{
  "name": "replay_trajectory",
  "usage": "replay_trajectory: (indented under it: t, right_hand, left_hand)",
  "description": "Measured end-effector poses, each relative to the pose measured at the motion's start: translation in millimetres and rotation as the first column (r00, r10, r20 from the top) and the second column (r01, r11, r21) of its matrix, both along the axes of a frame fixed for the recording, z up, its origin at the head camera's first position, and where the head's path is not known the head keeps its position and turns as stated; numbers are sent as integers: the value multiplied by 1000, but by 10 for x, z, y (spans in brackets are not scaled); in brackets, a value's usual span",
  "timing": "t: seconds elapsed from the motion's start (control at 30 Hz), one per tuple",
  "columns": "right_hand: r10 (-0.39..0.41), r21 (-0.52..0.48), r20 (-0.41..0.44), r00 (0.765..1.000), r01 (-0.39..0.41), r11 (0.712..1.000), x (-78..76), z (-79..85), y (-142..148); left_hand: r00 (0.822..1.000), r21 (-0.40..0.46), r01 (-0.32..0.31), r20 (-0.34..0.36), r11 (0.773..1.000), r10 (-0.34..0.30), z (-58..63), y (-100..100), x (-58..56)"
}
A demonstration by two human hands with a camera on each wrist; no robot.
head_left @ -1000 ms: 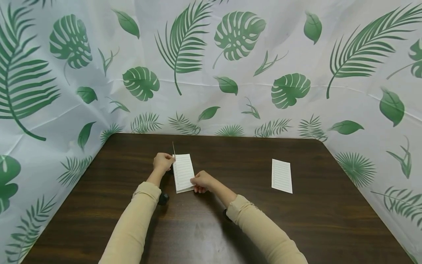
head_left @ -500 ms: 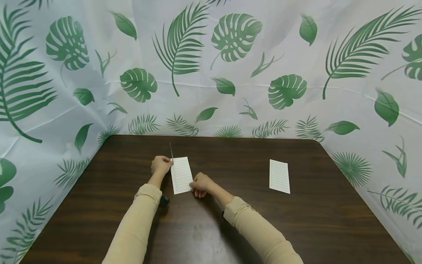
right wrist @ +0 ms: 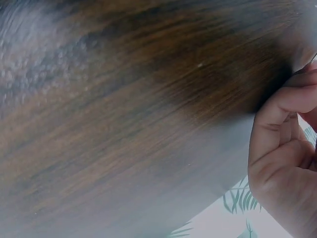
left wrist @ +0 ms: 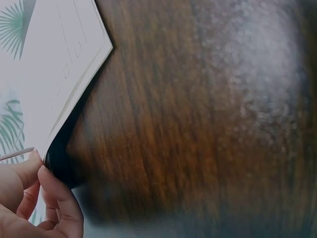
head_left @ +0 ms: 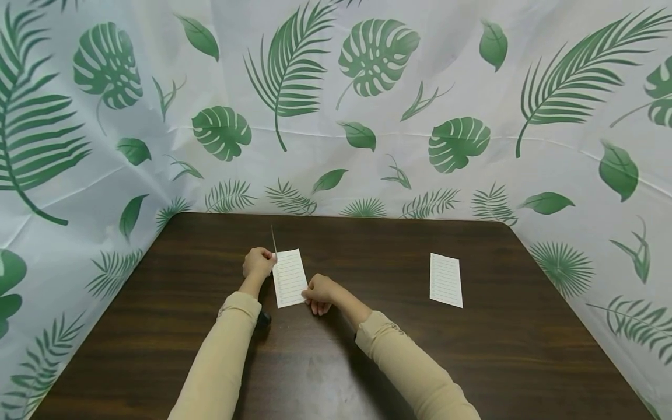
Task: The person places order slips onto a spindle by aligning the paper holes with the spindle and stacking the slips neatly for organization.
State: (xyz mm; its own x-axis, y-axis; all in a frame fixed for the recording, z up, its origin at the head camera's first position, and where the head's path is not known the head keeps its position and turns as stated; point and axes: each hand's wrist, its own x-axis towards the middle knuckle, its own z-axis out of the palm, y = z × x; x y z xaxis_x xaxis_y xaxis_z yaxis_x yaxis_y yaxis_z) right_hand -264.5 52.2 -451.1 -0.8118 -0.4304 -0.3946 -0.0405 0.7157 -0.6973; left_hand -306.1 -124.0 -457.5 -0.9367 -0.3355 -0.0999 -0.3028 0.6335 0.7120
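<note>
A small white lined notepad (head_left: 290, 279) lies slightly turned on the dark table, left of centre in the head view. My left hand (head_left: 257, 262) pinches its upper left edge between thumb and forefinger. A thin strip (head_left: 273, 240), like a cover or page seen edge-on, stands up from that same edge. In the left wrist view the notepad (left wrist: 64, 64) shows a thin stack of layers along its side, with fingertips right at its corner. My right hand (head_left: 321, 291) pinches the notepad's lower right corner, its other fingers curled underneath.
A single lined white sheet (head_left: 446, 280) lies flat to the right on the brown wooden table (head_left: 378, 251). Behind and beside the table hangs a white curtain (head_left: 315, 76) with green leaves. Black wrist gear (head_left: 263, 319) shows by the left cuff.
The notepad's lower edge, with layers spread apart one second ago, now looks even. Both hands keep their hold, and the notepad sits slightly lower in the head view.
</note>
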Motion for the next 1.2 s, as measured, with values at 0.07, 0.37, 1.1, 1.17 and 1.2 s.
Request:
replay_trajectory:
  t: [0.07, 0.37, 1.1, 1.17, 1.2]
  right_hand:
    - [4, -1, -2, 1000, -4, 1000, 6, -2, 4]
    - [-25, 15, -7, 1000, 25, 1000, 21, -48, 16]
    - [36, -125, 269, 963, -2, 992, 80, 35, 300]
    - [58, -137, 257, 965, -23, 990, 80, 41, 344]
    - [71, -140, 247, 966, -37, 989, 82, 48, 365]
  left_hand:
    - [1000, 3, 9, -10, 1000, -9, -11, 0, -1]
    - [997, 138, 72, 21, 988, -76, -80, -32, -24]
    - [990, 190, 105, 68, 976, -120, -64, -138, -46]
    - [990, 193, 114, 63, 975, -129, -63, -124, -51]
    - [990, 192, 116, 61, 975, -130, -64, -117, -54]
